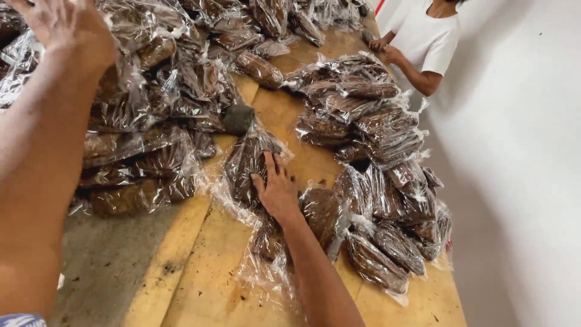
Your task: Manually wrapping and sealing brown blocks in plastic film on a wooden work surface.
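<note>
Wooden plank table (200, 266), white wall at far side. Clear plastic packet (245, 160) of dark brown shredded leaf lies flat under right hand (277, 189); palm down, fingers spread, pressing, not gripping. Left hand (63, 27) raised well apart, up and to left, fingers open, holding nothing. Left forearm blocks part of big heap of packets (145, 121) beneath it. Dark lump (239, 118) just beyond pressed packet. Second pile of filled packets (375, 181) right of right hand. Co-worker in white shirt (423, 39) at far end, hands on table.
</note>
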